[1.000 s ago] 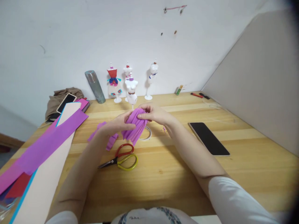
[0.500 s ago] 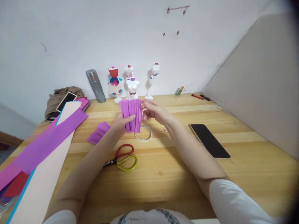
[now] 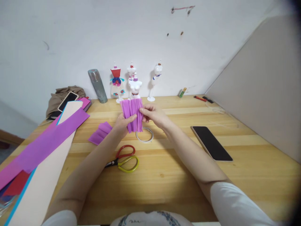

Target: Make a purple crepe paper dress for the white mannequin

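Note:
A pleated purple sheet (image 3: 133, 110), paper or cloth, is held up above the table with its folds running top to bottom. My left hand (image 3: 123, 123) grips its left and lower part, thumb across the front. At the right edge, my right hand (image 3: 151, 113) pinches the sheet, with its thumb in front and the other fingers behind. Below the sheet lies a white ring-shaped roll of tape (image 3: 152, 138). Another folded purple piece (image 3: 100, 133) rests beside my left forearm. Scissors (image 3: 124, 159) with one red and one yellow handle lie nearer me, their blades partly behind that forearm.
Small white mannequins (image 3: 135, 86), some dressed, stand by the wall beside a grey-green bottle (image 3: 98, 88). Long purple and cream strips (image 3: 54, 175) cover the table's left side. A dark-screened phone (image 3: 211, 142) lies on the right; another phone (image 3: 68, 101) rests on brown cloth (image 3: 53, 102).
My right hand has come in to the sheet's right edge and closed on it; before, its fingers were loose behind that edge. My left hand keeps its grip. The view has shifted slightly.

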Motion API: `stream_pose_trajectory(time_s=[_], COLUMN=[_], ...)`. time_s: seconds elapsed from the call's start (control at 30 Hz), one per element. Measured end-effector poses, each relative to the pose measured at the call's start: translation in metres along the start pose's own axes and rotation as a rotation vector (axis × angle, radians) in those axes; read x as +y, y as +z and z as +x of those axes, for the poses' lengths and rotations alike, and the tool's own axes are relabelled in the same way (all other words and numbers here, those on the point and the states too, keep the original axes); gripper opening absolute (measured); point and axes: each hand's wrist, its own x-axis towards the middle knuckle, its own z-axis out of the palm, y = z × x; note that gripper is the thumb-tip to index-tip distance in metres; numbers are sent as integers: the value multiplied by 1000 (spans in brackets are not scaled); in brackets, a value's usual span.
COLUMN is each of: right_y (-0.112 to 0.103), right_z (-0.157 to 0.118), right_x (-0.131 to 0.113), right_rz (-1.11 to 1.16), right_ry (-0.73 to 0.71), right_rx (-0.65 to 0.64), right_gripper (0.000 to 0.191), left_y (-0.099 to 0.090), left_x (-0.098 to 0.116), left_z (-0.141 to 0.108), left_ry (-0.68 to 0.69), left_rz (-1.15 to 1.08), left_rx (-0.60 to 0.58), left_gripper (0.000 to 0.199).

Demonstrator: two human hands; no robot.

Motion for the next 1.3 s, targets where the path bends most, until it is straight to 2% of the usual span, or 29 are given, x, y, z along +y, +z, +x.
stream_pose_trajectory(time_s=[0.3, 0.5, 0.73, 1.0, 1.17, 1.3], right_y=[3, 7, 7, 6, 0, -3], right_z=[1, 3, 3, 3, 2, 1], right_x=[3, 8, 8, 7, 6, 3], right_rz=[76, 58, 88, 145, 194, 226], right_ry=[-54, -54, -23, 13, 39, 84], right_rx=[98, 135, 91, 55, -51, -103], right_gripper=[32, 35, 38, 37, 35, 34], left_y=[5, 7, 9, 10, 5, 2], left_x=[3, 1, 0, 1, -2, -2], left_z=[-2, -2, -2, -1, 0, 0], left_ry=[5, 11, 9, 23, -21, -57], left_rz=[-4, -9, -5, 18, -23, -42], left_rx=[36, -12, -71, -40, -3, -74], left_gripper=[46, 43, 40, 36, 43, 40])
